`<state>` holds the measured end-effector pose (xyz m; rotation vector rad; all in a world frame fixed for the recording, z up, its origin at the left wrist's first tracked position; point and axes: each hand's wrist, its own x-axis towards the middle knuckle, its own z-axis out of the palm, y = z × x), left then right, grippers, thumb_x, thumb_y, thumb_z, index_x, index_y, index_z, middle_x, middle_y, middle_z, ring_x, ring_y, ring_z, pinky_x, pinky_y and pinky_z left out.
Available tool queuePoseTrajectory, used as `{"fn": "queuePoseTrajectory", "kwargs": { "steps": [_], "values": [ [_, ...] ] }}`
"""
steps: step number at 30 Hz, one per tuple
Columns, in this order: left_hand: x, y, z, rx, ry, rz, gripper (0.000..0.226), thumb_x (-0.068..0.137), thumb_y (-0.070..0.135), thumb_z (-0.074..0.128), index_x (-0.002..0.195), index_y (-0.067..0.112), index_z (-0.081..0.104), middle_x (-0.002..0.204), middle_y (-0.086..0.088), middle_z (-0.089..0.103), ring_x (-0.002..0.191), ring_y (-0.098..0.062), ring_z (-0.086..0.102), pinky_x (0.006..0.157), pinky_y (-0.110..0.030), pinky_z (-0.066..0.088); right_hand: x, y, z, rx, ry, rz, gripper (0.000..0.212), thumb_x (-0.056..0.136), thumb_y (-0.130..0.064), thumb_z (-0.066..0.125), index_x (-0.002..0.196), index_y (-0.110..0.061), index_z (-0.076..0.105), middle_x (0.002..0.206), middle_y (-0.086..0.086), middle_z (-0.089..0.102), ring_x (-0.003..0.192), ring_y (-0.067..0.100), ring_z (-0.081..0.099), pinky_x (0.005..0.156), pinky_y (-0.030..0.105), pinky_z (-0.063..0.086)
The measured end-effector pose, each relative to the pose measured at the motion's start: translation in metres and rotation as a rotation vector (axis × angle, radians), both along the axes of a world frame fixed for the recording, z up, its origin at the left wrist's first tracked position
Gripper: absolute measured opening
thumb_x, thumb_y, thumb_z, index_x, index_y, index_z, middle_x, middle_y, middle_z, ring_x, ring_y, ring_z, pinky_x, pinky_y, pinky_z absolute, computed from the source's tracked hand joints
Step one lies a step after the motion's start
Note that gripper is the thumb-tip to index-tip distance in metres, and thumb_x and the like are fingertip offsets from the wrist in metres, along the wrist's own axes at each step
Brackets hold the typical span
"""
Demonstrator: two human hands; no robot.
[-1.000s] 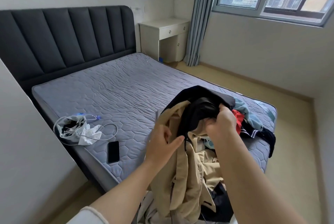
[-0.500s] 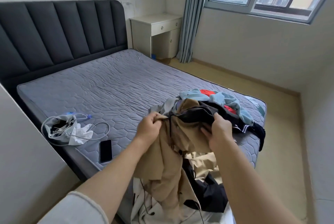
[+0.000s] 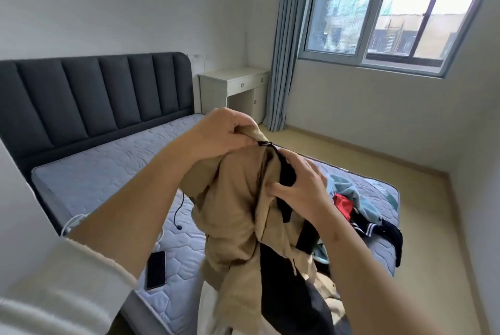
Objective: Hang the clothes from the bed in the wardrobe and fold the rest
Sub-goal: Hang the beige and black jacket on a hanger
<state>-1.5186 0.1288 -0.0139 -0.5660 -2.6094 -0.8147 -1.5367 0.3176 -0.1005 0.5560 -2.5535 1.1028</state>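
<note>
A tan jacket with black lining hangs in the air over the foot of the bed. My left hand grips its top edge by the zipper. My right hand holds the jacket's front a little lower, thumb against the tan cloth and fingers on the black part. Behind my right arm a pile of clothes lies on the mattress: light blue, red and dark navy pieces. The wardrobe is out of view.
A black phone lies near the mattress's near edge, with a white cable beside my left arm. A white bedside table and grey-blue curtain stand by the window. Bare floor runs along the right of the bed.
Both hands have lifted the tan jacket higher off the clothes pile. My left hand now grips the top by the zipper. The camera has tilted up.
</note>
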Motion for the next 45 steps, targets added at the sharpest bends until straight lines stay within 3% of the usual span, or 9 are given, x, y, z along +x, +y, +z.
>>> {"fn": "queuePoseTrajectory", "kwargs": {
  "steps": [3,7,14,21,27,31,36,39,45],
  "values": [
    [0.000,-0.006,0.004,-0.052,0.025,0.046,0.015,0.080,0.011,0.069,0.094,0.015,0.072,0.081,0.008,0.066,0.080,-0.006,0.060,0.075,-0.013,0.044,-0.004,0.000,0.007,-0.023,-0.053,-0.045,0.023,0.078,-0.029,0.063,0.095,-0.041,0.056,0.075,-0.017,0.055,0.080,0.013,0.052,0.072,0.028,0.035],
    [-0.002,-0.012,-0.022,-0.167,-0.048,0.205,0.015,0.084,0.029,0.066,0.097,0.022,0.067,0.090,0.005,0.065,0.089,-0.014,0.057,0.080,-0.033,0.047,-0.004,0.001,0.001,-0.170,-0.092,-0.076,0.019,0.082,-0.015,0.060,0.078,-0.033,0.059,0.067,-0.019,0.054,0.066,0.002,0.050,0.054,0.008,0.033],
    [-0.001,-0.029,-0.063,-0.178,-0.112,0.538,0.010,0.089,0.016,0.046,0.087,0.022,0.053,0.092,-0.003,0.061,0.077,-0.021,0.049,0.058,-0.027,0.033,0.003,-0.005,0.010,-0.571,-0.226,-0.064,0.025,0.083,-0.004,0.056,0.073,-0.024,0.064,0.062,-0.008,0.058,0.064,0.011,0.051,0.062,0.025,0.042],
    [0.003,-0.035,-0.097,-0.149,-0.002,0.927,0.028,0.094,0.030,0.044,0.112,0.008,0.044,0.108,-0.017,0.051,0.096,-0.034,0.049,0.074,-0.038,0.036,0.007,-0.005,0.014,-0.574,-0.364,-0.058,0.026,0.092,-0.009,0.049,0.067,-0.012,0.047,0.064,0.000,0.046,0.062,0.013,0.039,0.060,0.026,0.036],
    [0.010,0.003,-0.121,-0.108,0.011,0.585,0.048,0.082,0.032,0.058,0.122,0.013,0.040,0.117,-0.002,0.046,0.113,-0.023,0.043,0.101,-0.041,0.025,0.002,0.007,0.017,-0.659,-0.460,-0.201,0.031,0.093,-0.010,0.050,0.063,-0.011,0.046,0.064,0.004,0.047,0.061,0.016,0.042,0.055,0.026,0.034],
    [0.022,0.036,-0.129,0.233,0.215,0.378,0.017,0.078,0.021,0.061,0.089,0.019,0.049,0.076,0.012,0.041,0.073,-0.010,0.042,0.069,-0.025,0.039,0.006,0.003,0.008,-0.923,-0.507,-0.276,0.023,0.094,-0.010,0.049,0.071,-0.008,0.051,0.068,0.006,0.052,0.062,0.018,0.048,0.058,0.029,0.041],
    [0.022,0.060,-0.159,0.077,-0.190,0.291,0.040,0.067,0.058,0.059,0.087,0.035,0.033,0.088,0.015,0.042,0.081,-0.006,0.047,0.063,-0.022,0.034,0.011,-0.004,0.006,-1.129,-0.571,-0.245,0.014,0.093,-0.010,0.050,0.080,-0.010,0.056,0.071,0.006,0.056,0.059,0.018,0.053,0.054,0.026,0.045],
    [0.014,0.067,-0.172,-0.056,-0.245,0.417,0.048,0.074,0.044,0.061,0.106,0.017,0.039,0.109,-0.002,0.050,0.102,-0.024,0.052,0.074,-0.032,0.040,0.015,-0.008,0.011,-1.215,-0.623,-0.217,0.013,0.091,-0.012,0.056,0.079,-0.010,0.060,0.065,0.005,0.059,0.048,0.014,0.055,0.042,0.018,0.045],
    [-0.007,0.034,-0.136,0.534,-0.358,0.396,0.011,0.079,0.004,0.060,0.083,0.014,0.063,0.082,-0.007,0.066,0.082,-0.024,0.060,0.065,-0.029,0.042,0.012,0.001,0.015,-1.248,-0.522,-0.169,0.017,0.093,-0.012,0.053,0.077,-0.016,0.054,0.069,0.003,0.056,0.059,0.013,0.052,0.057,0.027,0.045]
  ]
}}
